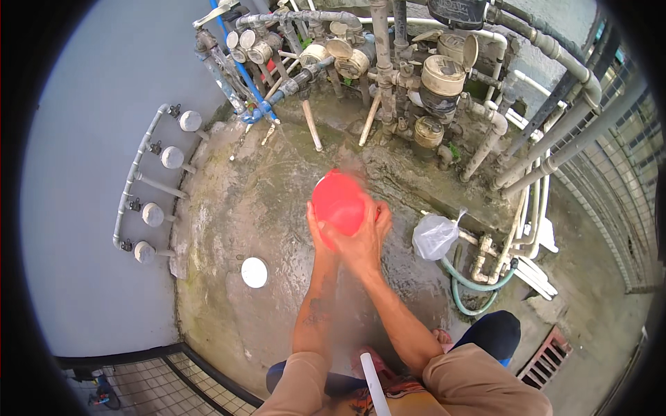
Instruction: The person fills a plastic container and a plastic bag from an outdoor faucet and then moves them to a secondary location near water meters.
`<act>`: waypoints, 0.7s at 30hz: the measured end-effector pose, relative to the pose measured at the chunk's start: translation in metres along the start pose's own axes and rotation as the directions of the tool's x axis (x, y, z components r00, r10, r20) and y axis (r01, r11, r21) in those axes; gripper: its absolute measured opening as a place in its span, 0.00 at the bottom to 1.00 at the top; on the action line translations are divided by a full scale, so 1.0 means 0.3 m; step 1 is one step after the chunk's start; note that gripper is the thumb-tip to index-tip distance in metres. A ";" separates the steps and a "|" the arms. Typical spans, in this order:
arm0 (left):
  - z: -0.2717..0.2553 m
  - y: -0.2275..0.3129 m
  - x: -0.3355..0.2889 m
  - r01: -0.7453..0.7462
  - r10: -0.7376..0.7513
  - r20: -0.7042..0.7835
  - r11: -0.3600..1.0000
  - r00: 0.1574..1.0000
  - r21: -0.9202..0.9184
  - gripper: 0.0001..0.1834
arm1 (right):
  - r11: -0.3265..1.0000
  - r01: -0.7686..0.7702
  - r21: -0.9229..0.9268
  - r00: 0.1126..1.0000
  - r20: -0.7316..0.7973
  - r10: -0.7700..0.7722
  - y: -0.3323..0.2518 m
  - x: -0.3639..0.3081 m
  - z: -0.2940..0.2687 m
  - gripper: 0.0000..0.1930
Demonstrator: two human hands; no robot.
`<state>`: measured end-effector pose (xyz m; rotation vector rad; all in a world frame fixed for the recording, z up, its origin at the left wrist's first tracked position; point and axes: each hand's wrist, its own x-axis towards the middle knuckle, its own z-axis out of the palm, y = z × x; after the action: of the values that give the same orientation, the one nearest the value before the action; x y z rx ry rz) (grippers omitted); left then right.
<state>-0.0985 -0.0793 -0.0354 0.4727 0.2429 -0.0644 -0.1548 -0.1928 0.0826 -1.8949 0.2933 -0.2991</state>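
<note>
Both my hands are closed around a smooth red bowl-shaped thing, held up in front of me above the wet ground. My left hand grips its left side and my right hand its lower right side, with some fingers hidden behind it. A faint blur shows just past its far edge. On the ground to the left lies a white round disc, apart from my hands. A white tube stands up near my lap.
Water meters and pipes crowd the far side. Capped white pipes stick out along the left wall. To the right are a clear plastic bag, a green hose and white pipes. A rusty drain grate lies at lower right.
</note>
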 end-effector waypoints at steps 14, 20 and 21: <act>-0.064 0.120 -0.310 -0.118 0.232 -0.205 0.884 0.951 0.452 0.42 | 0.988 0.038 0.150 0.954 0.290 -0.081 0.277 -0.224 -0.034 0.42; -0.068 0.074 -0.090 -0.158 0.579 0.087 0.072 0.811 0.985 0.65 | 0.946 0.273 0.175 0.929 0.207 -0.306 -0.015 0.188 -0.114 0.26; -0.048 0.071 -0.057 -0.114 0.610 0.096 -0.010 0.786 0.993 0.66 | 0.908 0.362 0.213 0.900 0.172 -0.400 -0.114 0.256 -0.127 0.24</act>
<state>-0.1156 -0.0538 -0.0341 2.0234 0.4371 0.4889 -0.0941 -0.2416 0.1323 -1.7800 -0.2504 -0.3686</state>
